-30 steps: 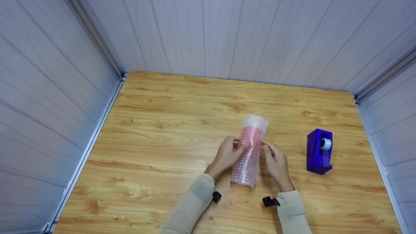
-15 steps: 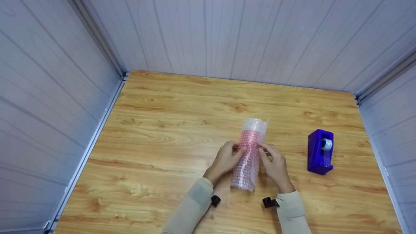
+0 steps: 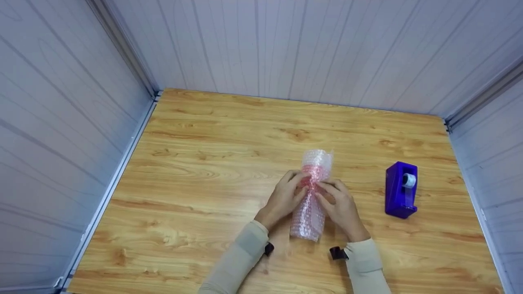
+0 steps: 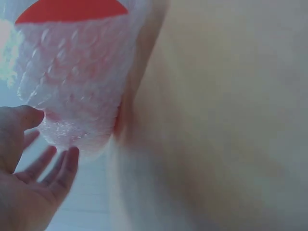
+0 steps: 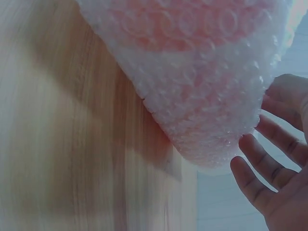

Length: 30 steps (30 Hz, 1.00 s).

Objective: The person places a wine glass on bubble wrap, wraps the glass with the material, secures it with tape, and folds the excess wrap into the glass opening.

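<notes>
A roll of bubble wrap (image 3: 305, 222) lies lengthwise on the table between both hands. Through it shows a red object (image 3: 314, 169), whose red rounded end (image 4: 72, 10) appears in the left wrist view; the rest is covered. My left hand (image 3: 282, 199) holds the wrap from the left, thumb and index finger on its upper side, the other fingers spread loosely beside it. From the right, my right hand (image 3: 342, 208) pinches the wrap near the top seam with thumb and index finger. Its remaining fingers (image 5: 264, 161) extend along the wrap's side in the right wrist view.
A blue tape dispenser (image 3: 401, 190) with a roll of clear tape (image 3: 409, 180) stands to the right of the hands. Pale panels (image 3: 278, 49) wall in the wood-grain table (image 3: 196, 163) at the back and both sides.
The roll has shifted slightly toward me, and its loose edge has come round onto the top. My right hand has moved left over the wrap, bringing the fingertips of both hands closer together.
</notes>
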Motion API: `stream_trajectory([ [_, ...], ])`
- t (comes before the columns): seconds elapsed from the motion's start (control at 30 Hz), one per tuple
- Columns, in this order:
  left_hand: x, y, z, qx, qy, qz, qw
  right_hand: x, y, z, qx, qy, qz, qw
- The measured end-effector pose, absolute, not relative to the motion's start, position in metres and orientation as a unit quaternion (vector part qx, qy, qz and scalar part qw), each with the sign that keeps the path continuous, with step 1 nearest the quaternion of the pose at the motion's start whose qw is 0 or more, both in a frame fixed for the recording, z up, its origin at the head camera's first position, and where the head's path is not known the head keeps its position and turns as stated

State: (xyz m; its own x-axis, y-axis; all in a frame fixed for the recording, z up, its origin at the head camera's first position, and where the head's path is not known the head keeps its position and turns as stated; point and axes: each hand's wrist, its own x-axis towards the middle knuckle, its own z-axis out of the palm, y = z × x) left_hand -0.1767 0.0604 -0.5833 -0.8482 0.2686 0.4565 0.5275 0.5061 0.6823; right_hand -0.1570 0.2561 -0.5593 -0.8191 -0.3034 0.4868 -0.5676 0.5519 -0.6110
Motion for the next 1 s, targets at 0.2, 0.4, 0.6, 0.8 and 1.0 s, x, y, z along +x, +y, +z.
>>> stream_trajectory([
  [0.2, -0.187, 0.058, -0.574, -0.300, -0.850, -0.410, 0.137, -0.158, 0.260, -0.560, 0.268, -0.873, 0.377, 0.155],
  [0.4, -0.194, 0.057, -0.563, -0.311, -0.870, -0.370, 0.093, -0.156, 0.263, -0.556, 0.269, -0.883, 0.362, 0.126],
  [0.6, -0.202, 0.059, -0.554, -0.320, -0.879, -0.346, 0.064, -0.154, 0.265, -0.559, 0.287, -0.883, 0.340, 0.150],
  [0.8, -0.209, 0.056, -0.543, -0.317, -0.888, -0.330, -0.043, -0.151, 0.268, -0.560, 0.284, -0.880, 0.349, 0.152],
  [1.0, -0.215, 0.053, -0.540, -0.328, -0.884, -0.325, -0.072, -0.151, 0.268, -0.559, 0.290, -0.879, 0.351, 0.143],
])
